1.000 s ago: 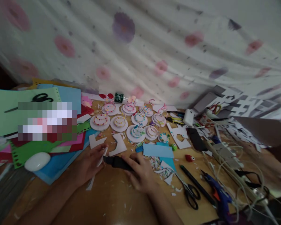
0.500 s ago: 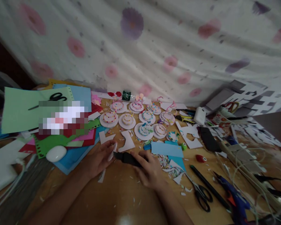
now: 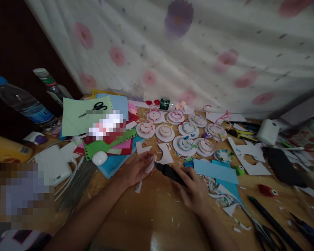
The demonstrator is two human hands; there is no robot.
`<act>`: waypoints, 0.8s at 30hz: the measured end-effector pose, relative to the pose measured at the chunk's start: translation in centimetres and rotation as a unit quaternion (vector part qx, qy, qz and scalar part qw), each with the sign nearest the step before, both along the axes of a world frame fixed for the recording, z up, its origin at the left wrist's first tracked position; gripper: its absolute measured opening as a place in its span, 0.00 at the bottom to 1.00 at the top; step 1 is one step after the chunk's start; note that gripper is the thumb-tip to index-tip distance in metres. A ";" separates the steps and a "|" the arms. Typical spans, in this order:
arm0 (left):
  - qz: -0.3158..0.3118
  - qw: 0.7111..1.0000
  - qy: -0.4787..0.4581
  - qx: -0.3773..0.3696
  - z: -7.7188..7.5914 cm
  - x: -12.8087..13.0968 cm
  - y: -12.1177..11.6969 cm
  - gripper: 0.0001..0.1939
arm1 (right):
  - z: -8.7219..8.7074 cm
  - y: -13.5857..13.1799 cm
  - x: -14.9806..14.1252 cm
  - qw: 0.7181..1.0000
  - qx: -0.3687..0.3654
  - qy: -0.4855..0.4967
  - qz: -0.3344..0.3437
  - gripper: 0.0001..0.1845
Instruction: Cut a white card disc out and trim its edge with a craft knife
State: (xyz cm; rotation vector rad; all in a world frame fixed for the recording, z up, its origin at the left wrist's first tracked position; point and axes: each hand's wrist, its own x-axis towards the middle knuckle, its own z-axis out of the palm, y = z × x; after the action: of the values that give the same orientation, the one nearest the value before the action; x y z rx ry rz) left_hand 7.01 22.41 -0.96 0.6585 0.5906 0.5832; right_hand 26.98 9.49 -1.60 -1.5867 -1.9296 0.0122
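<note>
Between the fingers of my left hand (image 3: 137, 169) is a small white foam disc (image 3: 151, 164), tilted up on its edge. My right hand (image 3: 195, 188) is closed round a black utility knife (image 3: 171, 173). The knife's blade end points left and lies at the disc's edge; whether it touches cannot be made out. Just beyond my hands lies a cut white offcut (image 3: 165, 153). Farther back stand several little white tiered discs ringed with coloured beads, among them one with yellow beads (image 3: 165, 131) and one with blue decorations (image 3: 185, 144).
Coloured paper (image 3: 86, 115) with black scissors (image 3: 99, 105) on it lies at the left, near a white mouse (image 3: 99, 158). Bottles (image 3: 23, 101) stand at the far left. Shredded scraps, larger scissors (image 3: 268, 233), a dark green stick (image 3: 273, 221) and a board with a cut-out (image 3: 261, 167) lie right.
The view has turned left, so everything sits farther right and bottles show at the left. Both hands keep their hold on the disc and the knife.
</note>
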 end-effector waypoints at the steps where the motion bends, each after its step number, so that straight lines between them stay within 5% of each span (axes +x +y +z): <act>1: -0.007 1.000 -0.002 -0.001 -0.1 0.0 -0.1 0.19 | 0.1 0.1 0.0 1.000 -0.005 0.007 -0.015 0.27; 6: -0.041 0.999 0.004 0.005 -0.5 0.1 -0.6 0.21 | 0.8 0.3 0.4 0.990 0.013 0.102 -0.097 0.26; 16: 0.050 0.999 -0.001 -0.019 -0.7 0.4 0.3 0.16 | 0.2 -0.3 0.2 0.998 0.012 0.065 0.006 0.26; 24: 0.033 0.999 0.011 -0.003 -0.4 0.8 -0.2 0.19 | 0.7 0.0 0.0 0.997 0.039 -0.005 0.067 0.25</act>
State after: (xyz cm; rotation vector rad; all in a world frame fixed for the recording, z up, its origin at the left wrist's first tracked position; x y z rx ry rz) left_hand 7.82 22.25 -1.39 0.6420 0.6354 0.6364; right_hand 26.97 9.48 -0.91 -1.4074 -2.0161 -0.0156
